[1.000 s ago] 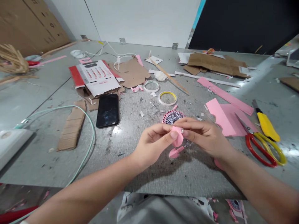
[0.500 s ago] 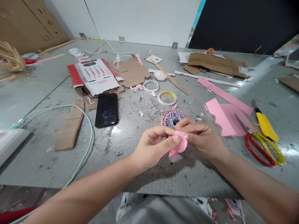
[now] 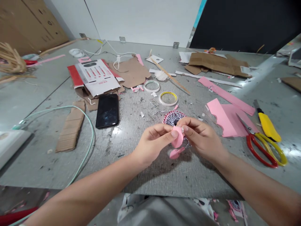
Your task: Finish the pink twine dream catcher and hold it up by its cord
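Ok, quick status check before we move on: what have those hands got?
Left hand and right hand pinching a rounded pink paper piece. Small pink paper cutout just below. Round striped twine disc behind the fingers.

The striped round disc (image 3: 172, 118) sits partly hidden behind the right hand (image 3: 203, 138), and the fingers (image 3: 185, 123) cover some of the pink paper piece (image 3: 178, 139). What looks like a straw bundle (image 3: 10, 59) runs off the left edge.

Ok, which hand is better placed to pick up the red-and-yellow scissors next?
Right, probably: the right hand lies on the same side of the pink paper piece as the scissors, closer to them than the left hand, though both hands pinch that paper.
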The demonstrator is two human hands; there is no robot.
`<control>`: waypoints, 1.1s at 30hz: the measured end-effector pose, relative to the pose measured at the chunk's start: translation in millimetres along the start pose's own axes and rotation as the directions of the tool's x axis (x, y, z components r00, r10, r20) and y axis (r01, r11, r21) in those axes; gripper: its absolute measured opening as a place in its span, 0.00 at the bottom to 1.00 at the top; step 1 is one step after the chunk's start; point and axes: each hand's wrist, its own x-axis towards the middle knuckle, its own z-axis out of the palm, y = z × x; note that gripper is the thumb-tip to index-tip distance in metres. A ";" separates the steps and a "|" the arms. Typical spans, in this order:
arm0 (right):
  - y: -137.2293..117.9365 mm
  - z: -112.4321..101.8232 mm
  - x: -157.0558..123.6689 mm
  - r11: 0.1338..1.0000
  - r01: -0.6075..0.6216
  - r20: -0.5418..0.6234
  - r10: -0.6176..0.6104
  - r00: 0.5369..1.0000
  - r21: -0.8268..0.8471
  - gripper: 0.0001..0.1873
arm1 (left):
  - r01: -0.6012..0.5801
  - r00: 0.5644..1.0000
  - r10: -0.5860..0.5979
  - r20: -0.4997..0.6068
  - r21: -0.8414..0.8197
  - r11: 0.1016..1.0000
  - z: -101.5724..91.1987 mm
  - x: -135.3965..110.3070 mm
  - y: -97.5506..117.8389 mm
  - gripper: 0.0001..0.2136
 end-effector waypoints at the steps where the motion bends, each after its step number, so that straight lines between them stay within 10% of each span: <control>1: -0.1 -0.3 0.0 1.000 0.013 -0.012 -0.013 1.000 -0.018 0.10 | -0.001 1.000 0.001 -0.009 0.010 1.000 0.1 -0.1 0.2 0.09; 17: 0.3 5.5 5.2 0.942 -0.029 -0.050 0.048 0.998 0.334 0.07 | 0.005 1.000 -0.001 -0.028 0.139 0.990 2.1 -4.1 2.5 0.11; 25: 2.0 1.3 7.4 0.976 0.155 -0.275 -0.109 0.955 0.151 0.05 | -0.093 0.975 0.151 -0.162 0.319 0.943 -0.1 -4.4 4.0 0.07; 33: 3.2 -6.8 1.1 0.991 0.099 -0.148 -0.111 0.983 -0.088 0.10 | -0.090 0.983 0.132 -0.124 0.298 0.950 -0.2 -1.6 3.5 0.08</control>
